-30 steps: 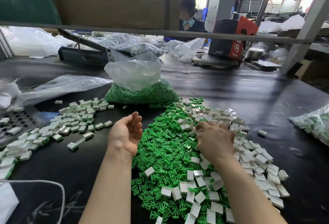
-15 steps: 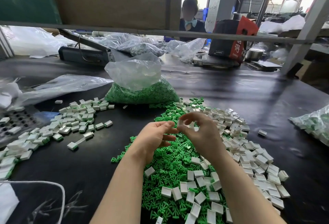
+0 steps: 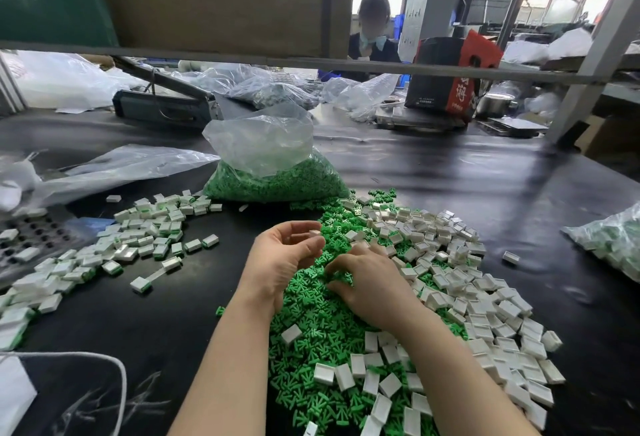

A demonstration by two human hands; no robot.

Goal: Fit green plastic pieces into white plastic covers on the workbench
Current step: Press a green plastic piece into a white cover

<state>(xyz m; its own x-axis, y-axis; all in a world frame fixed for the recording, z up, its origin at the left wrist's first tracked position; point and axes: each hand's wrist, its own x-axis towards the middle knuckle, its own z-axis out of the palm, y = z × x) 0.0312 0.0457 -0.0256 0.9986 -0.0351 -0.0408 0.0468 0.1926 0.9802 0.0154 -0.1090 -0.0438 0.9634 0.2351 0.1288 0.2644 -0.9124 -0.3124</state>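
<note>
Box [image 3: 446,78] — red panel, white characters

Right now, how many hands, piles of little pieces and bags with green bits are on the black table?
Hands: 2, left hand and right hand
Piles: 3, green pieces, white covers, fitted covers
Bags with green bits: 2, middle bag and right-edge bag
Total: 7

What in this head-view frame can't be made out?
- Left hand: fingers curl round something small and white; too small to identify.
- Right hand: fingertips buried in the green pieces; what they grip is hidden.
- Bag of parts: cut off by right edge.
</note>
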